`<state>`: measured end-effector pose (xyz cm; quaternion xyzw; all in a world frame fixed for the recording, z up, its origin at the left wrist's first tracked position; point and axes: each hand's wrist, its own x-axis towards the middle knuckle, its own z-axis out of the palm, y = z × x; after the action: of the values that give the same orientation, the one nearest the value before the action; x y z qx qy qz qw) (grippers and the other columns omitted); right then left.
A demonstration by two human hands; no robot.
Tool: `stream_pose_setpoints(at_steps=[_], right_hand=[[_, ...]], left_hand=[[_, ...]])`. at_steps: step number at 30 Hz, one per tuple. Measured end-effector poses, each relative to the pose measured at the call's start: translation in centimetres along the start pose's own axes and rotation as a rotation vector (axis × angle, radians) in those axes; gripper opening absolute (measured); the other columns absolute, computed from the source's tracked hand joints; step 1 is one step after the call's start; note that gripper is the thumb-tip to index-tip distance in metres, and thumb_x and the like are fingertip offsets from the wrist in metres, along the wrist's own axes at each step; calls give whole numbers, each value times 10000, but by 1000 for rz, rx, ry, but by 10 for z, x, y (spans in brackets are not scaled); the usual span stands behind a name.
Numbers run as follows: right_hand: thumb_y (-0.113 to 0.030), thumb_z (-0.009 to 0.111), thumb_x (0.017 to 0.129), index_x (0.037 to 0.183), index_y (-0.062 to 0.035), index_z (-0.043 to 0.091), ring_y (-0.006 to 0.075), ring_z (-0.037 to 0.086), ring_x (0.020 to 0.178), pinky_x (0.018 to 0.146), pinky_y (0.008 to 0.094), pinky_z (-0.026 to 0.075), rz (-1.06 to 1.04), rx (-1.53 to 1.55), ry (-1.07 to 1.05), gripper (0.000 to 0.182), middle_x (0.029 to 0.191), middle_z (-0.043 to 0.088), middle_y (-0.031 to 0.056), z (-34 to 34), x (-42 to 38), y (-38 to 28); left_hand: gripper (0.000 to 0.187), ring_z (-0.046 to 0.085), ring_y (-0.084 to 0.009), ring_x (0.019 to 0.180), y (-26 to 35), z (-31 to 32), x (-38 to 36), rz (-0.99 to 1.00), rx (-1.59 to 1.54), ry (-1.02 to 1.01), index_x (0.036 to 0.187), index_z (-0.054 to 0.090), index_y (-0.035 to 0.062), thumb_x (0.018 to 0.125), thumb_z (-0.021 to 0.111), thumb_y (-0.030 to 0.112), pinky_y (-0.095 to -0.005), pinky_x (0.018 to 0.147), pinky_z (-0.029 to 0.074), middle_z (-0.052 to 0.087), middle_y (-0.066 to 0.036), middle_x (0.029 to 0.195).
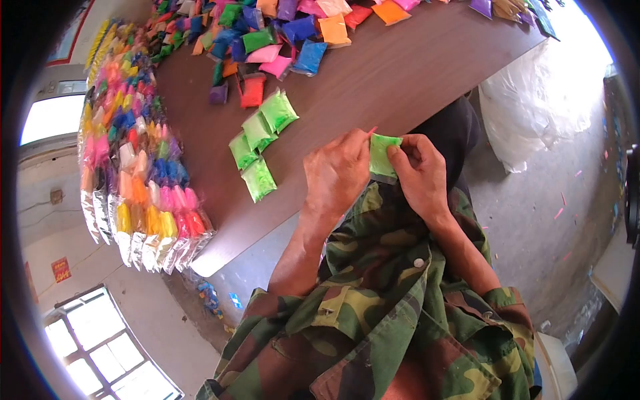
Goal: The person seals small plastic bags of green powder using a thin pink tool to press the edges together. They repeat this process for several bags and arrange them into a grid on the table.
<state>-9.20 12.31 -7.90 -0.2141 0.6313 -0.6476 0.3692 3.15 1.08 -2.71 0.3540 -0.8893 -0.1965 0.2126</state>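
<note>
Over my lap, just off the table edge, both my hands hold one small clear packet with light green filling (381,159). My right hand (424,175) pinches its upper right side between thumb and fingers. My left hand (335,172) is closed at the packet's left edge, its fingertips by the top corner. A thin pink strip (373,129) sticks up from those fingertips. To the left on the table, several similar green packets (259,179) lie in a loose, partly overlapping group.
A pile of packets in many colours (293,33) covers the far side of the brown table (380,80). Along its left end stand rows of bagged coloured packets (143,167). A large translucent plastic bag (533,107) rests on the floor at right, with pink scraps scattered nearby.
</note>
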Motion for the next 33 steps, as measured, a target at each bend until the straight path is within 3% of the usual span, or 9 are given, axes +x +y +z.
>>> stream_pose_setpoints(at_steps=[5, 8, 11, 17, 20, 23, 26, 29, 33], right_hand=[[-41, 725, 1031, 1135, 63, 656, 52, 671, 868, 732, 235, 543, -15, 10, 10, 162, 988, 732, 47, 0, 0, 2], [-37, 719, 1033, 1132, 56, 651, 53, 667, 859, 731, 234, 540, -22, -4, -4, 152, 985, 722, 40, 0, 0, -2], [-38, 718, 1035, 1137, 51, 650, 53, 666, 864, 741, 228, 537, -8, 42, 25, 152, 988, 717, 34, -7, -3, -2], [-16, 719, 1029, 1138, 47, 655, 41, 641, 847, 744, 216, 523, -57, 79, -29, 142, 968, 700, 15, -2, -7, -22], [-4, 726, 1024, 1135, 44, 663, 32, 628, 827, 723, 212, 513, -75, 161, 12, 136, 952, 692, 4, -13, 0, -16], [-62, 726, 1047, 1131, 14, 705, 24, 600, 773, 653, 203, 463, -36, 232, 114, 115, 922, 689, -19, -36, 2, -20], [-122, 728, 1056, 1141, -16, 735, 29, 596, 761, 661, 216, 460, -21, 240, 269, 136, 902, 688, -39, -69, 2, -17], [-137, 713, 1066, 1140, -22, 741, 40, 603, 770, 683, 229, 476, -44, 307, 372, 140, 919, 701, -28, -109, 2, -5], [-170, 666, 1099, 1207, -11, 726, 118, 689, 898, 761, 277, 537, -118, 428, 520, 201, 1045, 736, 33, -153, 11, 0]], left_hand=[[56, 715, -276, 641, 5, -14, 1, -67, -180, 56, 1020, 765, 80, 984, 747, 119, -399, 608, 534, 725, -119, 757], [88, 689, -208, 601, 5, 0, -6, 66, -111, 0, 1042, 769, 56, 991, 762, 128, -374, 601, 528, 705, -118, 717], [114, 688, -175, 618, -13, 2, -6, -85, -39, 92, 1046, 766, 36, 990, 775, 135, -355, 604, 525, 715, -113, 732], [96, 706, -201, 659, -34, -3, -5, -231, -161, 159, 980, 764, 37, 972, 783, 131, -356, 626, 535, 745, -105, 787], [64, 742, -305, 696, -30, -2, 0, -178, -20, 209, 929, 740, 77, 953, 777, 124, -437, 628, 552, 751, -109, 807], [72, 724, -320, 673, -35, 6, 6, -147, 94, 261, 918, 738, 80, 956, 768, 133, -458, 621, 543, 731, -105, 776], [104, 691, -246, 622, -32, 9, 8, -206, 29, 251, 906, 750, 56, 961, 776, 140, -392, 627, 534, 724, -104, 746], [98, 698, -260, 627, -10, 23, 4, -255, -71, 106, 896, 747, 71, 955, 781, 142, -398, 627, 534, 714, -114, 731], [109, 666, -165, 623, 58, 66, 1, 79, -271, -142, 933, 747, 68, 976, 789, 159, -367, 610, 528, 699, -98, 717]])
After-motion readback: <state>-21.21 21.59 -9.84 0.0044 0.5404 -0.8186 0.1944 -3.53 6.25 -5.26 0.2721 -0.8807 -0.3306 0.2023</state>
